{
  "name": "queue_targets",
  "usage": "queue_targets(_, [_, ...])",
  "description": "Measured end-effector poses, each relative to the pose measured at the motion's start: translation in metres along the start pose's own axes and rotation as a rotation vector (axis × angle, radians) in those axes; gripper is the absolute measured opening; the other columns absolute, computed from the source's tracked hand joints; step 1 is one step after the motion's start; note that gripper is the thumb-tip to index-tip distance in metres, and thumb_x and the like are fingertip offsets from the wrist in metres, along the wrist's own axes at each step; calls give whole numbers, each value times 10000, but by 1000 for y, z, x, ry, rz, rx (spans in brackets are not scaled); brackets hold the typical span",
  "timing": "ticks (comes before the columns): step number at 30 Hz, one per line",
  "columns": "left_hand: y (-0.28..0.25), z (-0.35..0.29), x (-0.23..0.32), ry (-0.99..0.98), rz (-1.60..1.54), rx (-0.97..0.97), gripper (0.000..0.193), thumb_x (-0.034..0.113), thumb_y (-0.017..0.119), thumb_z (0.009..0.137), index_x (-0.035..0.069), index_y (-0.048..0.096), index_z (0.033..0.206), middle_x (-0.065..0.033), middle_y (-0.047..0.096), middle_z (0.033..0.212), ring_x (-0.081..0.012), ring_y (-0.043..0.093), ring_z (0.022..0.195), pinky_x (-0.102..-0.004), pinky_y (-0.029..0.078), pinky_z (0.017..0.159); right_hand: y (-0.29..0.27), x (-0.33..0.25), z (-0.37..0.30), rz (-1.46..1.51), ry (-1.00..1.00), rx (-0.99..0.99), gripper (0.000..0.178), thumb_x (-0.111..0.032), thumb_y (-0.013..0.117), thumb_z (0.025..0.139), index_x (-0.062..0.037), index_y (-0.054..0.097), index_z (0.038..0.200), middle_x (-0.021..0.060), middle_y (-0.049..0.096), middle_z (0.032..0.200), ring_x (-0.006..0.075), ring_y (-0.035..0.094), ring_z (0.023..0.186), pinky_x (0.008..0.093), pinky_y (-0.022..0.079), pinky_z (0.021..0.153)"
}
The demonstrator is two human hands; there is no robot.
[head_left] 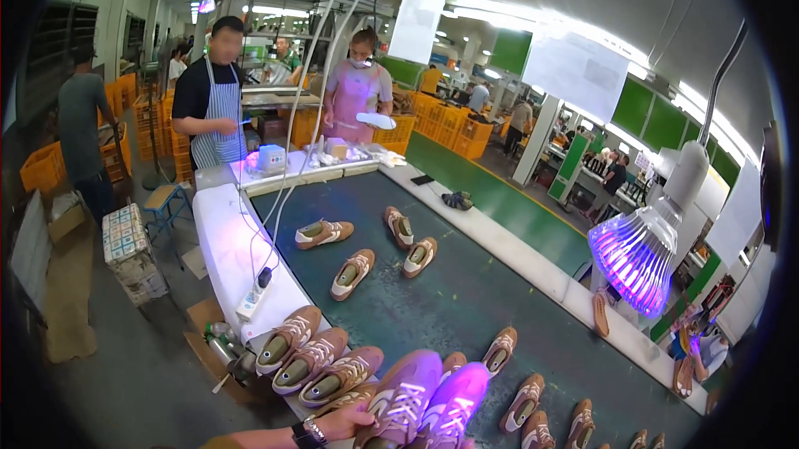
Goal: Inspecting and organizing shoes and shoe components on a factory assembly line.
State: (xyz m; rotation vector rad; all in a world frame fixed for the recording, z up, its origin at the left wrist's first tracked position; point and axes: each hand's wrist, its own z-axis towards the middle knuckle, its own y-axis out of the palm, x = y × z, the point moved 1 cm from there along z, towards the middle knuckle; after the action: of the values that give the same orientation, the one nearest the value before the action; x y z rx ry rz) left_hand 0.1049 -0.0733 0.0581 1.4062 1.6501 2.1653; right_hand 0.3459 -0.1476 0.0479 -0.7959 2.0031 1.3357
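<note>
My left hand (346, 421), with a dark watch and a metal bracelet at its wrist, reaches in from the lower edge. Its fingers are closed on the side of a brown sneaker (405, 395) with white laces. Right against that shoe is a second sneaker (456, 403), tinted purple by the lamp light. I cannot make out my right hand; the shoes and the lower edge leave it out of sight. Beside my left hand, several brown sneakers (312, 357) stand in a row on the white ledge.
More sneakers (354, 273) stand scattered on the dark conveyor belt (399, 316). A purple-lit lamp (637, 257) hangs at the right. White cables drop to a power strip (252, 303) on the left ledge. Two people stand at the far end; orange crates (449, 128) lie behind them.
</note>
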Motion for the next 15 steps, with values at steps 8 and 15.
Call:
queue_targets(8, [-37,-15,-24,-172,-303,27,415,156,607,876,36,483,1254,-114,598,1169,-199,569,1079,-348,427,988,-52,39,-8,311,134,-162,436,-357,550,879,-14,568,1148,119,603,1141,252,549,1068,393,415,957])
queue_targets(15, [-32,-13,-23,-285,-298,-55,519,110,544,898,39,338,1369,-98,500,1292,-203,496,1181,-356,355,1050,-14,2,-46,-484,-233,-124,224,-52,589,848,-25,648,1062,111,649,1070,244,580,1056,404,476,905])
